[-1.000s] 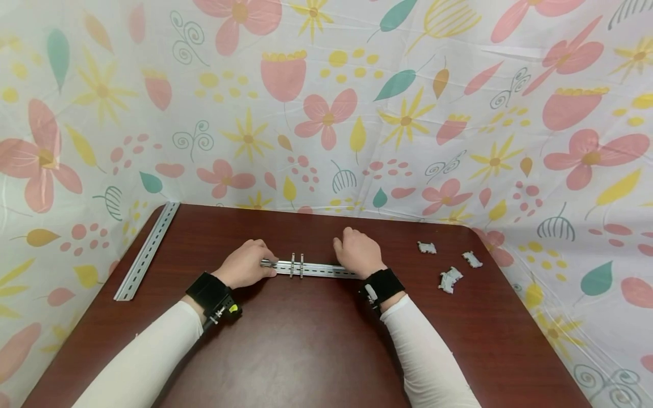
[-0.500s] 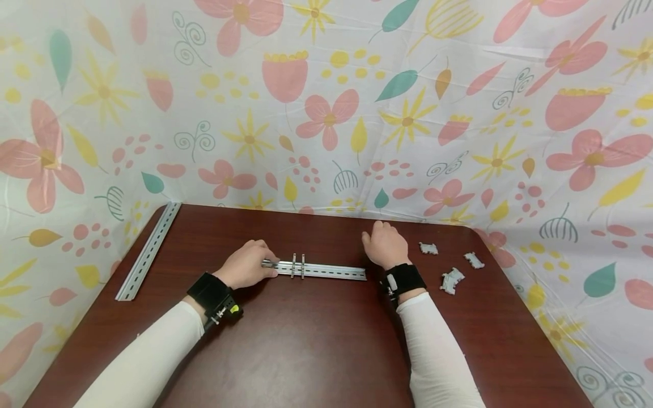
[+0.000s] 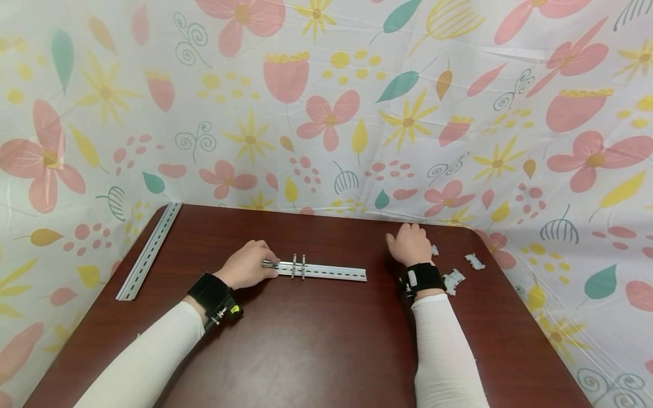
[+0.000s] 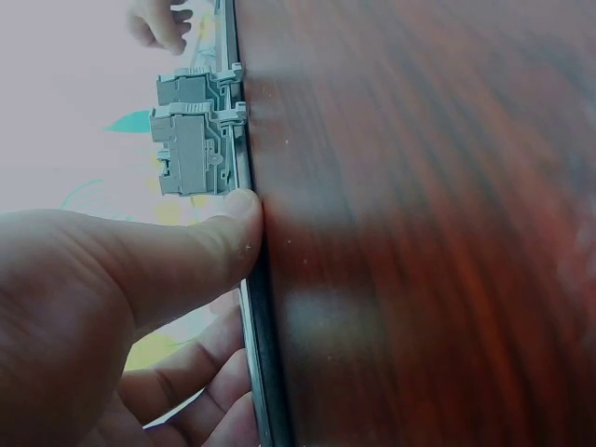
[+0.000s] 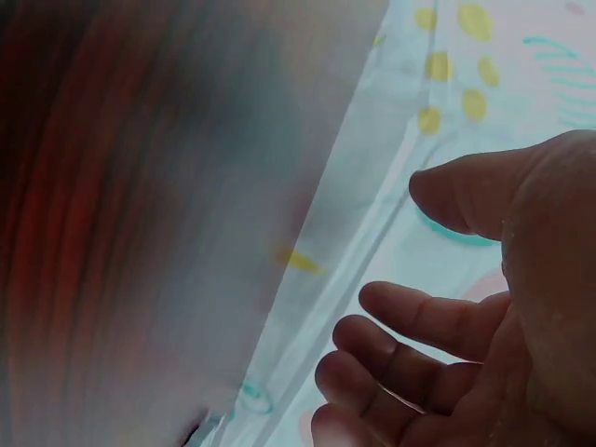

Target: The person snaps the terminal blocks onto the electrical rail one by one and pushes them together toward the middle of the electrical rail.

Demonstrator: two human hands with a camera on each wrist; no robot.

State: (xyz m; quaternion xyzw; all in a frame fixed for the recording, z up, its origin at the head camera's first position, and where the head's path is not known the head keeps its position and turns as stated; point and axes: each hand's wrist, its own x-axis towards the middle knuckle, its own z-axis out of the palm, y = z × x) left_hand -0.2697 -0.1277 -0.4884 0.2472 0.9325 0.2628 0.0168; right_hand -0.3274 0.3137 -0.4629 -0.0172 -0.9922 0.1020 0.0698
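My left hand (image 3: pixel 247 265) pinches the left end of a slotted metal DIN rail (image 3: pixel 336 272), thumb on the near side. Two grey terminal blocks (image 4: pixel 191 154) stand side by side on that rail, just beyond the left thumb in the left wrist view. My right hand (image 3: pixel 410 245) is past the rail's right end, beside a loose grey terminal block (image 3: pixel 435 250) that it partly hides. In the right wrist view the right hand's fingers (image 5: pixel 424 321) are loosely bent, thumb apart, and hold nothing.
Another loose grey block (image 3: pixel 453 281) lies beside the right wristband, and one more block (image 3: pixel 475 261) is farther right. A longer slotted rail (image 3: pixel 149 252) lies along the left side of the brown table (image 3: pixel 306 345). Flowered cloth (image 3: pixel 326 170) hangs behind the table.
My right hand has left the rail's right end and moved rightward to the loose blocks, partly covering the nearest one. The left hand and the rail have stayed in place.
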